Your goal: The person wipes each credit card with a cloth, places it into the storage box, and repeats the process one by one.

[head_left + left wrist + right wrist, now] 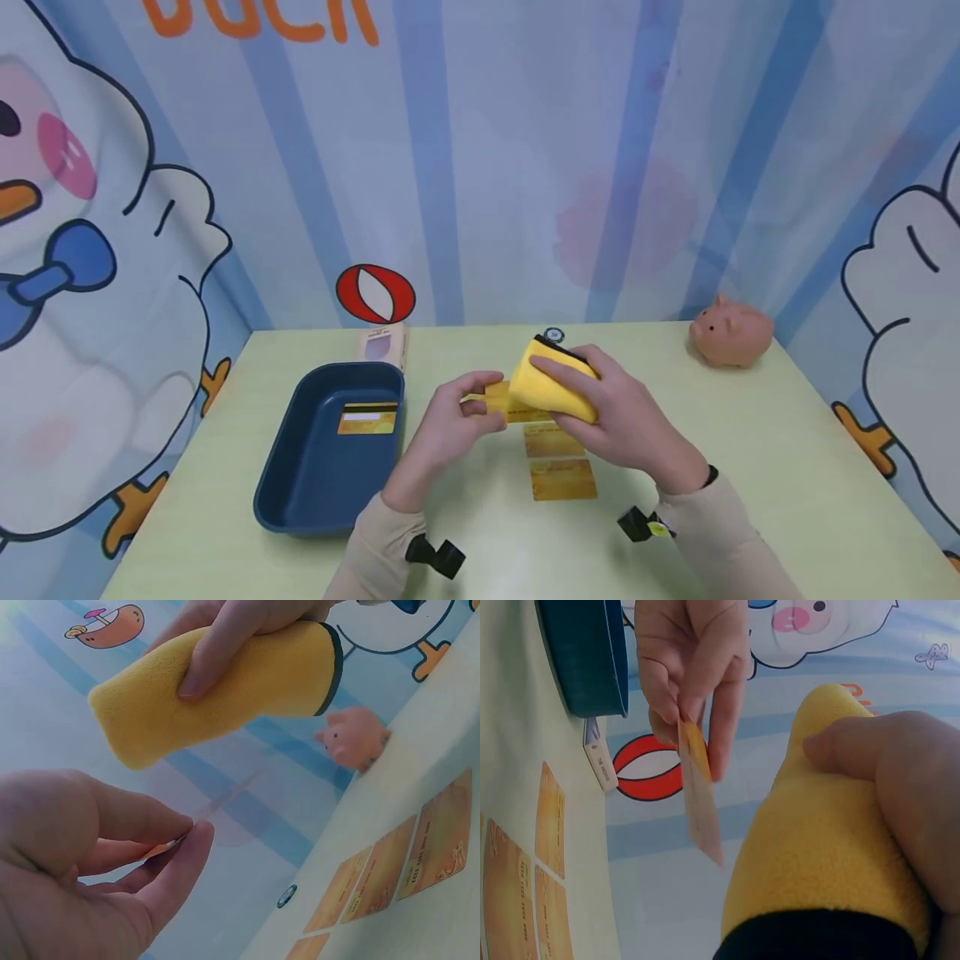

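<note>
Between thumb and fingertips, my left hand [453,421] pinches a thin gold card [696,784], seen nearly edge-on in the right wrist view. My right hand [626,408] grips a folded yellow cloth [551,385] with a black edge. In the left wrist view the cloth [225,697] is above the left fingertips, with a gap between them. Below the hands, several gold cards lie on the table, among them a middle card [553,440] and a nearest card [564,480]. Another gold card [367,418] with a dark stripe lies in the blue tray [303,467].
Behind the tray stands a small pale box [382,343]. A round chip [553,334] lies near the table's back edge. At the back right corner sits a pink piggy bank [731,333]. A striped cartoon curtain [510,167] hangs behind the table.
</note>
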Available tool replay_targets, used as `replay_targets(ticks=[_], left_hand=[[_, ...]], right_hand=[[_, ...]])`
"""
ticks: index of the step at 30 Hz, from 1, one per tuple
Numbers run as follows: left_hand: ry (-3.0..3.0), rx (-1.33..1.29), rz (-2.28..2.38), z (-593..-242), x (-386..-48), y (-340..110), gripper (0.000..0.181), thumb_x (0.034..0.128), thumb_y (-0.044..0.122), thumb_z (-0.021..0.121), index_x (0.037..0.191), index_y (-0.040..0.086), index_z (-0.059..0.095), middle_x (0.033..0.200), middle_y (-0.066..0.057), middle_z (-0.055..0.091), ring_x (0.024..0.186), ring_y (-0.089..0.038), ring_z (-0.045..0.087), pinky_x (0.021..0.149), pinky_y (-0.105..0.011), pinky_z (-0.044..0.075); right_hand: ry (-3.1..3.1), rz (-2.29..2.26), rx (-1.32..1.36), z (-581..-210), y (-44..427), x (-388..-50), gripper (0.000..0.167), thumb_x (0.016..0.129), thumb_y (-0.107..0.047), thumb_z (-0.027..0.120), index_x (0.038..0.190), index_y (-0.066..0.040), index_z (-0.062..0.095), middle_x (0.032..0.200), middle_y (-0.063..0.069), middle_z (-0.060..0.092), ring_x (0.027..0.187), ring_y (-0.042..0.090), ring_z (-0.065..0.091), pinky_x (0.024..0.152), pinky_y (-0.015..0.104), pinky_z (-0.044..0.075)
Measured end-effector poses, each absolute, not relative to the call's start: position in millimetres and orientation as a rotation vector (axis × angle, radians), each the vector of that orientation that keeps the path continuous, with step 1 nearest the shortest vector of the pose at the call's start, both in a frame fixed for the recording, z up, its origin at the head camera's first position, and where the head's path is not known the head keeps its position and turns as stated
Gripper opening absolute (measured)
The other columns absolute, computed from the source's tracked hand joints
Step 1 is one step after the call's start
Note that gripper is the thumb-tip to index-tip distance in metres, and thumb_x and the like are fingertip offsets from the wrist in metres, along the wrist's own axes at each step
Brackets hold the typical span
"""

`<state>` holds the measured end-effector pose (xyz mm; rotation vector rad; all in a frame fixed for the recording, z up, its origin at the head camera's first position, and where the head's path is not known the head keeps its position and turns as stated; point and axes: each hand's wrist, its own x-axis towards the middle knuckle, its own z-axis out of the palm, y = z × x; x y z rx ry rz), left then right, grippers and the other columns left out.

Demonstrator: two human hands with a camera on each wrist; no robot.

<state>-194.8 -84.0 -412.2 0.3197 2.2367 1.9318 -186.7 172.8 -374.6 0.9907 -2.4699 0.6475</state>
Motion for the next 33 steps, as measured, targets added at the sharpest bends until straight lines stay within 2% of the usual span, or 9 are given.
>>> replay_targets(ticks=[11, 16, 33], left_hand=[[2.21, 0.374, 1.935, -414.4, -190.2, -76.6, 0.054, 0.0944, -0.003, 0.074, 0.146, 0.005, 0.059, 0.132, -0.016, 0.062, 0.114, -0.03, 0.072, 0.094, -0.037, 0.061], [2.189, 0.375, 1.962, -414.5, -190.1, -74.1, 0.058, 0.0945, -0.005, 0.073, 0.149, 0.005, 0.055, 0.137, -0.017, 0.062, 0.118, -0.033, 0.071, 0.093, -0.037, 0.062], [2.109, 0.474, 2.055, -414.8, -187.5, -73.2, 0.062, 0.0909, -0.009, 0.075, 0.148, 0.003, 0.056, 0.136, -0.02, 0.065, 0.112, -0.034, 0.073, 0.093, -0.038, 0.062]], right_hand=[[-2.42, 0.627, 1.087, -381.5, 159.2, -180.8, 0.066, 0.091, -0.023, 0.079, 0.153, -0.031, 0.056, 0.132, 0.016, 0.058, 0.095, 0.02, 0.058, 0.071, 0.037, 0.057], [-2.396, 0.604, 1.122, -382.9, 157.5, -182.2, 0.066, 0.091, -0.022, 0.078, 0.153, -0.03, 0.056, 0.13, 0.016, 0.059, 0.093, 0.02, 0.057, 0.069, 0.036, 0.056], [-2.406, 0.563, 1.138, -389.7, 151.7, -181.7, 0.071, 0.089, -0.027, 0.082, 0.155, -0.031, 0.054, 0.133, 0.018, 0.058, 0.101, 0.025, 0.06, 0.076, 0.042, 0.057]])
